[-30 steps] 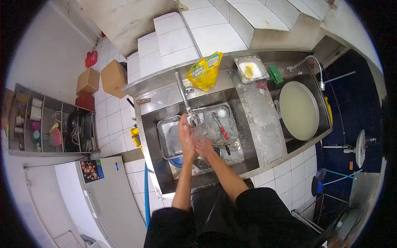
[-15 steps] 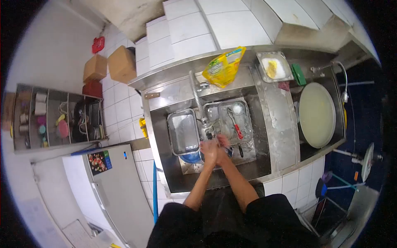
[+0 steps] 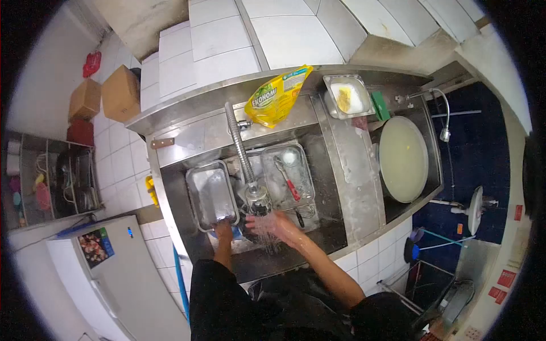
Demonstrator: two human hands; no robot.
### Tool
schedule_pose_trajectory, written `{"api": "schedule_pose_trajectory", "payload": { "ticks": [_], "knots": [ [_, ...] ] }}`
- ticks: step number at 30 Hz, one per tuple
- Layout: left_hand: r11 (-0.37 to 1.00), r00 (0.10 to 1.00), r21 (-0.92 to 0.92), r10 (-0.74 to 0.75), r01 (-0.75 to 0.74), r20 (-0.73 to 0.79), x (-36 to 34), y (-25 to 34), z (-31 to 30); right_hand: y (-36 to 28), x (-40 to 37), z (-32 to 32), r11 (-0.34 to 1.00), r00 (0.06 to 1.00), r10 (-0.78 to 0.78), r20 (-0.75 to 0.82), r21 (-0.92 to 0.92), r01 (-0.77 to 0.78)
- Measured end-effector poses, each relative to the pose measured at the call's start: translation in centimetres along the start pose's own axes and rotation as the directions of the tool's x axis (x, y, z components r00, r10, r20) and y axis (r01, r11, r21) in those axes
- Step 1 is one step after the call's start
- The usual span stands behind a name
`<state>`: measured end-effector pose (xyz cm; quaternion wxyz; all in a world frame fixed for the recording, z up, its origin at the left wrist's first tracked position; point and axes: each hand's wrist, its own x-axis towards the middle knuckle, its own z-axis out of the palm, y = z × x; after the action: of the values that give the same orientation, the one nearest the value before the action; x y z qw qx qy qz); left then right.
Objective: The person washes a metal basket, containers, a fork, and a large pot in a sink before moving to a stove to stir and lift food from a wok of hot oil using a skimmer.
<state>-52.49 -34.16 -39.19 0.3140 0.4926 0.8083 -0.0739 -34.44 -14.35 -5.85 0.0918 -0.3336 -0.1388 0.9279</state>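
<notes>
A metal tray sits at the left of the sink, and my left hand is at its near rim. The fingers look closed over that edge, though they are partly hidden. Under the spray from the faucet, my right hand is held with fingers stretched apart, and nothing is in it. A blue bowl shows partly beneath the hands. To the right, a second metal tray holds red-handled tongs and a small round dish. A whisk lies near that tray.
On the sink's back ledge are a yellow detergent pouch, a knife, a metal container with a yellow sponge, and a green block. A large round lid-like disc fills the right basin. A white freezer stands left.
My hands, together under the faucet before, have parted. The left has moved to the left tray's near rim, while the right stays under the spray with fingers spread. The view has shifted right.
</notes>
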Motion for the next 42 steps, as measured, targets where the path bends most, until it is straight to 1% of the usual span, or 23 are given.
{"api": "schedule_pose_trajectory", "payload": {
  "ticks": [1,3,5,6,8,10,13,15,17,19,22,23,25,27,30,33,34,35,36,38,39,41,42],
  "knots": [
    [0.955,0.998,-0.293,-0.054,0.04,-0.041,-0.4,0.7,-2.1,0.5,-0.4,-1.2,1.0,1.0,0.009,-0.014,-0.009,-0.009],
    [0.983,0.995,-0.171,-0.077,0.066,-0.056,-1.3,2.8,-5.2,2.0,-0.7,-4.8,0.824,0.889,-0.376,-0.262,-0.533,0.191],
    [0.994,0.989,-0.026,-0.106,0.104,-0.1,-3.9,5.4,-8.9,3.2,-1.8,-7.1,0.83,0.891,-0.282,-0.357,-0.557,0.039],
    [0.985,0.971,-0.171,-0.072,0.032,-0.229,-5.3,6.9,-10.9,4.0,-2.1,-7.8,0.822,0.867,-0.195,-0.459,-0.559,-0.111],
    [0.956,0.922,-0.285,-0.047,-0.07,-0.385,-8.5,10.1,-16.4,5.1,-2.8,-8.7,0.855,0.9,-0.143,-0.413,-0.509,-0.098],
    [0.736,0.677,-0.67,-0.442,-0.102,-0.589,-12.4,13.6,-22.1,6.2,-2.6,-9.8,0.875,0.925,-0.092,-0.369,-0.473,-0.102],
    [0.619,0.521,-0.768,-0.607,-0.164,-0.6,-17.1,15.6,-27.0,6.8,-1.5,-11.9,0.882,0.943,-0.073,-0.324,-0.463,-0.091],
    [0.615,0.376,-0.748,-0.65,-0.251,-0.661,-18.3,15.0,-26.6,6.1,-0.5,-12.8,0.839,0.89,-0.261,-0.374,-0.544,0.018],
    [0.439,0.475,-0.86,-0.716,-0.262,-0.511,-21.4,14.5,-27.4,3.4,1.4,-14.5,0.803,0.874,-0.245,-0.42,-0.593,-0.06],
    [0.443,0.406,-0.835,-0.732,-0.327,-0.547,-22.5,13.6,-27.3,1.2,1.6,-13.3,0.735,0.893,-0.281,-0.352,-0.677,-0.036],
    [0.08,0.605,-0.936,-0.744,-0.342,-0.284,-21.4,11.0,-24.1,-3.3,-1.6,-9.0,0.773,0.924,-0.272,-0.268,-0.632,0.044],
    [0.078,0.595,-0.934,-0.752,-0.347,-0.284,-20.8,10.3,-23.5,-3.8,-1.6,-9.7,0.759,0.949,-0.194,-0.249,-0.651,-0.016],
    [-0.309,0.802,-0.917,-0.598,-0.251,-0.018,-19.1,9.1,-22.6,-4.3,-1.4,-11.8,0.733,0.967,-0.111,-0.228,-0.676,-0.075],
    [-0.222,0.849,-0.968,-0.528,-0.12,0.016,-17.6,7.3,-20.6,-3.6,-1.8,-14.4,0.756,0.958,-0.101,-0.27,-0.647,-0.103],
    [-0.359,0.956,-0.932,-0.285,-0.036,0.073,-15.2,7.2,-19.0,-2.1,-1.8,-17.5,0.725,0.933,-0.207,-0.294,-0.687,-0.055],
    [-0.254,0.895,-0.954,-0.372,0.157,0.247,-13.4,7.6,-18.0,-0.7,-4.8,-15.7,0.726,0.885,-0.34,-0.318,-0.687,0.032],
    [0.22,0.884,-0.966,-0.467,0.136,0.019,-13.1,8.3,-18.6,-0.8,-6.7,-13.8,0.709,0.808,-0.441,-0.391,-0.703,0.047],
    [0.313,0.802,-0.943,-0.531,-0.114,-0.273,-10.1,8.2,-15.0,-1.2,-7.9,-12.3,0.688,0.712,-0.538,-0.451,-0.723,0.062],
    [0.439,0.747,-0.875,-0.509,-0.202,-0.428,-11.5,12.0,-16.6,-1.2,-8.9,-11.3,0.688,0.713,-0.537,-0.451,-0.723,0.061],
    [0.684,0.575,-0.662,-0.421,-0.307,-0.701,-15.0,20.2,-20.9,-1.8,-10.6,-10.0,0.601,0.59,-0.667,-0.454,-0.796,0.067],
    [0.902,0.474,-0.365,-0.224,-0.229,-0.852,-16.5,23.7,-22.1,-1.9,-11.1,-9.7,0.555,0.517,-0.729,-0.449,-0.83,0.061],
    [0.844,0.497,-0.391,-0.177,-0.368,-0.85,-17.9,29.4,-23.9,-0.5,-9.4,-11.2,0.624,0.44,-0.734,-0.517,-0.77,0.136],
    [0.835,0.494,-0.26,0.016,-0.485,-0.87,-18.8,31.4,-25.7,0.0,-9.9,-10.6,0.691,0.473,-0.677,-0.563,-0.708,0.146]
  ]
}}
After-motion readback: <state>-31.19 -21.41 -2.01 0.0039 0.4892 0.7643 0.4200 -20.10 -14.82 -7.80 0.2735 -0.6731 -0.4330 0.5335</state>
